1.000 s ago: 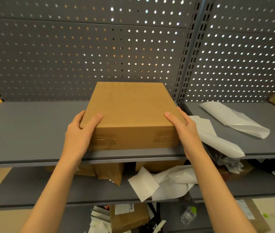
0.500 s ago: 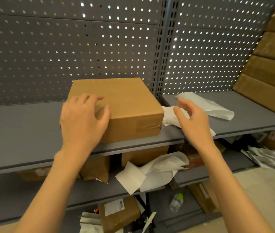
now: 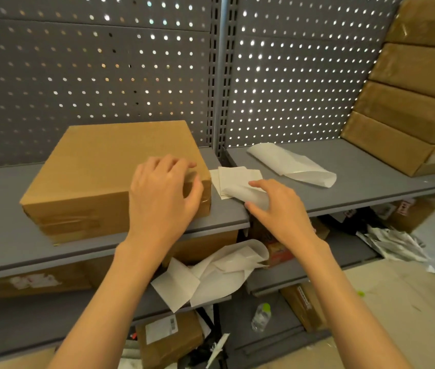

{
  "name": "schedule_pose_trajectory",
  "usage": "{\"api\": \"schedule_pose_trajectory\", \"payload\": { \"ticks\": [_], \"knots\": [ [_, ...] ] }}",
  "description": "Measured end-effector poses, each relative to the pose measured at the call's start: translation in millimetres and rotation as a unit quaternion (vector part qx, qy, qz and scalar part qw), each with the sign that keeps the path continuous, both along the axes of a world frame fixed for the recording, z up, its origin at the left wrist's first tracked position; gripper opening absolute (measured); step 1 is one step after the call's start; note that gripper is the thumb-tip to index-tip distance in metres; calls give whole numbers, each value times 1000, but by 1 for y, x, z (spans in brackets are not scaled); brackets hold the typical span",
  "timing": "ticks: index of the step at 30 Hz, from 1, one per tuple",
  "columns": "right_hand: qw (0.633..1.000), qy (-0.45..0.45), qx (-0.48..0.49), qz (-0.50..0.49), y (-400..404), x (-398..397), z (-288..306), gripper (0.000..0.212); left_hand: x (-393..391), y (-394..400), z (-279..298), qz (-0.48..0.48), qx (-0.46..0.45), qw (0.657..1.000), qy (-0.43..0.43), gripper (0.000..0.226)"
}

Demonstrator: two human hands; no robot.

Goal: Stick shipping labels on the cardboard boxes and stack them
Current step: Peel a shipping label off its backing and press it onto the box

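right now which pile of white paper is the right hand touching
The small flat label stack beside the cardboard box, under the right hand; the larger folded sheet lies untouched behind.

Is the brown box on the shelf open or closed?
Closed. The cardboard box lies flat on the shelf, its top unbroken and clear tape across its front side.

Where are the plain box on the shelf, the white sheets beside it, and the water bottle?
cardboard box point(image 3: 99, 166): head view, its top face.
white label sheets point(image 3: 233, 179): head view, topmost sheet.
water bottle point(image 3: 261, 316): head view, its clear body.
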State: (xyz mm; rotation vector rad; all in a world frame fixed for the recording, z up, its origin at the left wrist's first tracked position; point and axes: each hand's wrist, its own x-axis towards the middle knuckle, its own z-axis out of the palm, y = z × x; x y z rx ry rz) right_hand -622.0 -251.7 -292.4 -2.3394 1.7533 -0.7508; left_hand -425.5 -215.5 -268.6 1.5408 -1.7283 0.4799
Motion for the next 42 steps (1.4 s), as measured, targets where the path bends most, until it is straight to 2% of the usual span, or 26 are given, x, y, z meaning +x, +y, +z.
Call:
{"api": "schedule_pose_trajectory", "payload": {
  "ticks": [4, 11, 14, 18, 20, 23, 26, 29, 31, 33, 38, 40, 42],
  "knots": [
    [999, -8, 4, 31, -19, -18, -3, 35, -27, -12, 3, 16, -4, 1000, 5, 19],
    [983, -144, -1, 113, -56, -55, 21, 25, -70, -38, 7, 15, 3, 1000, -9, 27],
    [972, -176, 9, 153, -68, -70, 39, 13, -88, -48, 11, 5, 47, 998, 38, 37],
    [954, -229, 34, 192, -78, -86, 59, 13, -99, -62, 18, -38, 98, 988, 117, 64],
    [944, -254, 46, 207, -83, -91, 66, 14, -100, -69, 21, -51, 115, 983, 133, 68],
    [935, -273, 58, 219, -89, -92, 70, 15, -101, -74, 23, -72, 128, 977, 155, 55],
    [932, -283, 61, 219, -94, -91, 72, 16, -101, -75, 26, -86, 99, 975, 179, 25],
    [947, -253, 22, 195, -98, -88, 71, 19, -98, -78, 31, -110, 93, 967, 209, 7],
    [965, -204, -37, 160, -102, -86, 70, 30, -97, -81, 33, -120, 97, 963, 222, 4],
    [967, -187, -92, 146, -104, -84, 71, 37, -95, -82, 35, -127, 98, 959, 232, 5],
    [938, -218, -187, 197, -102, -68, 76, 20, -90, -83, 38, -139, 92, 952, 258, 6],
    [936, -208, -191, 211, -101, -61, 76, 23, -87, -85, 40, -143, 86, 948, 270, 6],
    [940, -207, -150, 225, -100, -58, 78, 27, -84, -86, 42, -145, 79, 944, 284, 7]
  ]
}}
